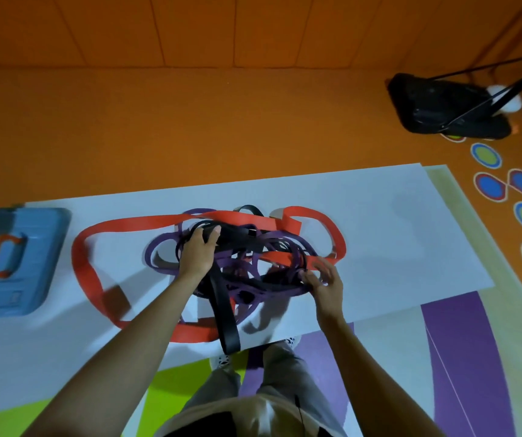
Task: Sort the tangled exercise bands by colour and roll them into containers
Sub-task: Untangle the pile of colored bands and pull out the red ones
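A tangle of exercise bands lies on a white sheet (395,222) on the floor. A wide red band (86,272) loops around the outside. Thin purple bands (158,250) and a black band (226,320) knot together in the middle. My left hand (198,250) grips black bands at the top of the pile. My right hand (324,283) pinches purple and black strands at the pile's right edge.
A blue case with an orange handle (10,260) sits on the sheet at the left. A black weighted stand base (442,105) stands at the back right on the orange floor. Coloured floor spots (486,156) run along the right. My legs and shoes (221,361) are below the pile.
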`<state>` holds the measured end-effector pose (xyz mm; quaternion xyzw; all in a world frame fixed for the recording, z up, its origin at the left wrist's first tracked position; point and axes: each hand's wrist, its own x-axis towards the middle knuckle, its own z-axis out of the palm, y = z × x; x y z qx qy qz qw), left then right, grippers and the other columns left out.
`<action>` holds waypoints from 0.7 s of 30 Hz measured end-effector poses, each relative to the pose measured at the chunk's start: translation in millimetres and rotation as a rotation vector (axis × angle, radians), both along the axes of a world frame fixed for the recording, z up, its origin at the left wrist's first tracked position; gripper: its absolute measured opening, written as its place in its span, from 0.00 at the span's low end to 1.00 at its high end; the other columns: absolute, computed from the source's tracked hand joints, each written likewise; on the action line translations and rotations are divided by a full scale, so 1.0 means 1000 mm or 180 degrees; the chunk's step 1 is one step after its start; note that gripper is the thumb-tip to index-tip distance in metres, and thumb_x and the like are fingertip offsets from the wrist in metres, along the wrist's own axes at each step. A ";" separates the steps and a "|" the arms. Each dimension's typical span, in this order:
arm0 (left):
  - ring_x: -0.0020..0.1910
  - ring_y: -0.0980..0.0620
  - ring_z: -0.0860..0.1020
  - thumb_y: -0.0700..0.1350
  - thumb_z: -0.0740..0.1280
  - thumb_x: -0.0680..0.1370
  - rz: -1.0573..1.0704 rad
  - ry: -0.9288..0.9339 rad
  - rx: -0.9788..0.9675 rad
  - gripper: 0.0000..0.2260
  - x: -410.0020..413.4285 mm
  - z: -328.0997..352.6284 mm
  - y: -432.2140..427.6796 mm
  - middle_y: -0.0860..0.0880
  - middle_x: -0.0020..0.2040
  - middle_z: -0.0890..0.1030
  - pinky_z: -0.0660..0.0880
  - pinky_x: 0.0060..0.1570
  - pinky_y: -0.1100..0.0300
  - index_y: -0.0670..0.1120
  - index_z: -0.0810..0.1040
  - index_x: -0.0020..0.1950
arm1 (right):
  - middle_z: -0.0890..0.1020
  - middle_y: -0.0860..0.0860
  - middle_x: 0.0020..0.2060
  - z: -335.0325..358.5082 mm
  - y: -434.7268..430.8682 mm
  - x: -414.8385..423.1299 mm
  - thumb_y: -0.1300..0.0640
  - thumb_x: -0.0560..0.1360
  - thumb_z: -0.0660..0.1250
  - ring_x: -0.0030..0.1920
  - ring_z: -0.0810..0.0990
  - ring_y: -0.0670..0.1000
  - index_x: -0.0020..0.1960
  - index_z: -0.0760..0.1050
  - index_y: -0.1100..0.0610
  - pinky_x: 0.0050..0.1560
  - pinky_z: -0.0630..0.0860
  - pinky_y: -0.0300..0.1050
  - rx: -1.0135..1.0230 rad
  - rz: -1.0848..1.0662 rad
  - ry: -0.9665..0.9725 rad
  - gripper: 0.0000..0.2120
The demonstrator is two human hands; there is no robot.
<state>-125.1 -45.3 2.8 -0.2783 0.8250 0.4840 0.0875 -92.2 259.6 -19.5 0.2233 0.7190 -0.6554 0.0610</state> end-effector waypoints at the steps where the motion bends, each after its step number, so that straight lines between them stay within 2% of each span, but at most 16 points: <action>1: 0.58 0.41 0.81 0.69 0.57 0.81 0.0003 -0.0006 -0.0012 0.31 -0.001 0.002 0.000 0.46 0.57 0.84 0.76 0.60 0.42 0.43 0.76 0.65 | 0.84 0.56 0.59 0.002 0.004 -0.004 0.61 0.82 0.70 0.54 0.86 0.54 0.66 0.79 0.57 0.53 0.84 0.49 -0.0273 -0.0050 -0.0101 0.13; 3: 0.60 0.40 0.80 0.66 0.57 0.83 -0.0010 -0.0047 -0.0113 0.28 -0.002 0.002 0.001 0.46 0.58 0.82 0.75 0.61 0.42 0.43 0.75 0.68 | 0.85 0.59 0.58 0.002 0.014 -0.008 0.57 0.85 0.65 0.52 0.87 0.61 0.65 0.79 0.58 0.52 0.85 0.55 -0.0340 0.0059 -0.0350 0.10; 4: 0.61 0.39 0.79 0.66 0.57 0.83 0.0003 -0.0080 -0.0126 0.29 -0.003 0.002 0.001 0.45 0.59 0.82 0.75 0.62 0.41 0.43 0.74 0.69 | 0.84 0.60 0.58 0.000 0.020 -0.009 0.58 0.86 0.62 0.49 0.88 0.63 0.63 0.79 0.59 0.48 0.86 0.54 -0.0062 0.0239 -0.0471 0.10; 7: 0.61 0.37 0.79 0.66 0.57 0.83 0.0013 -0.0063 -0.0086 0.29 -0.006 -0.002 -0.001 0.42 0.60 0.82 0.76 0.62 0.39 0.43 0.74 0.68 | 0.81 0.60 0.61 -0.007 0.035 -0.008 0.66 0.85 0.57 0.42 0.86 0.56 0.66 0.76 0.62 0.38 0.83 0.46 0.0880 0.0726 -0.0713 0.14; 9: 0.60 0.38 0.80 0.66 0.58 0.83 0.0008 -0.0022 -0.0046 0.29 -0.006 -0.002 -0.001 0.42 0.59 0.83 0.76 0.61 0.40 0.42 0.74 0.67 | 0.81 0.57 0.63 -0.014 0.043 -0.008 0.67 0.82 0.59 0.46 0.85 0.54 0.69 0.75 0.62 0.42 0.82 0.48 0.1346 0.0799 -0.0791 0.16; 11: 0.60 0.39 0.80 0.67 0.58 0.83 -0.0009 -0.0021 -0.0019 0.29 -0.005 -0.001 0.000 0.43 0.58 0.84 0.76 0.62 0.40 0.43 0.74 0.68 | 0.82 0.56 0.63 -0.021 0.047 -0.009 0.66 0.81 0.62 0.53 0.86 0.58 0.68 0.75 0.61 0.51 0.81 0.51 0.1720 0.0783 -0.0641 0.16; 14: 0.61 0.40 0.81 0.66 0.57 0.83 -0.0045 -0.0091 -0.0028 0.29 -0.003 -0.002 -0.001 0.44 0.58 0.85 0.76 0.63 0.40 0.43 0.73 0.70 | 0.82 0.55 0.59 -0.025 0.038 -0.017 0.61 0.84 0.60 0.56 0.83 0.60 0.63 0.78 0.53 0.55 0.82 0.60 0.1960 0.0896 -0.0089 0.12; 16: 0.60 0.39 0.81 0.67 0.56 0.83 -0.0096 -0.0097 -0.0053 0.31 -0.001 -0.002 -0.004 0.44 0.58 0.85 0.76 0.62 0.39 0.42 0.73 0.70 | 0.81 0.54 0.60 -0.018 0.027 -0.026 0.56 0.83 0.61 0.61 0.79 0.59 0.64 0.78 0.52 0.61 0.78 0.59 0.2122 0.1208 0.0398 0.12; 17: 0.60 0.39 0.81 0.68 0.56 0.82 -0.0122 -0.0087 -0.0070 0.31 0.000 0.000 -0.005 0.44 0.57 0.85 0.76 0.61 0.39 0.42 0.73 0.69 | 0.79 0.53 0.65 -0.009 0.019 -0.030 0.51 0.82 0.63 0.67 0.76 0.58 0.67 0.76 0.52 0.67 0.75 0.57 0.2203 0.1429 0.0611 0.15; 19: 0.61 0.39 0.80 0.66 0.57 0.83 -0.0188 -0.0088 -0.0073 0.30 0.002 0.001 -0.005 0.43 0.58 0.84 0.76 0.61 0.42 0.42 0.73 0.70 | 0.70 0.50 0.76 0.007 -0.001 -0.036 0.37 0.78 0.68 0.78 0.65 0.53 0.77 0.69 0.48 0.78 0.63 0.53 0.2265 0.2098 0.0878 0.31; 21: 0.61 0.40 0.80 0.64 0.57 0.84 -0.0312 -0.0119 -0.0065 0.27 0.004 0.004 -0.004 0.45 0.55 0.85 0.73 0.58 0.48 0.42 0.73 0.71 | 0.54 0.46 0.84 0.018 -0.028 -0.040 0.26 0.70 0.70 0.84 0.49 0.49 0.83 0.53 0.41 0.82 0.47 0.56 0.2426 0.2992 0.0781 0.50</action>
